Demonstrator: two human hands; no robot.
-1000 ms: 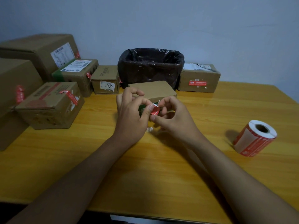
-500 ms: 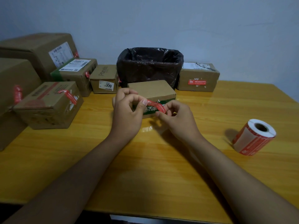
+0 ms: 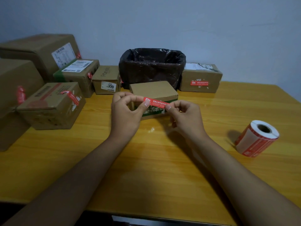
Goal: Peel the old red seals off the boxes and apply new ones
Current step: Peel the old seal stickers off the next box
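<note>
Cardboard dominates the left of the frame: we note a stack of brown corrugated boxes, among them a low brown box (image 3: 52,105) at centre left carrying a wrinkled, partly lifted old red seal (image 3: 71,97) across its top edge. Further right along the back row sits a small brown box with a white numbered label (image 3: 106,79), then a bin lined with a black plastic bag (image 3: 152,66).

At frame centre we record both hands raised above the yellow wooden table (image 3: 146,168). The left hand (image 3: 125,113) pinches the left end of a fresh red rectangular seal with white print (image 3: 156,101) between thumb and forefinger, remaining fingers curled. The right hand (image 3: 187,116) pinches the right end likewise. The seal is stretched flat between them, its long axis running left to right across the frame, dipping slightly toward the right.

Directly behind the seal stands a plain brown box with a green band along its front face (image 3: 154,95). We judge this to be the target: the seal hangs just in front of its front upper edge, so the coming move is a short push away from the person. Both hands lie about equally near. We cannot tell whether the seal already touches the cardboard.

At upper right a brown box (image 3: 201,79) bears a flat red seal on its front. At far right a roll of red-and-white seals (image 3: 257,138) lies on the table.
</note>
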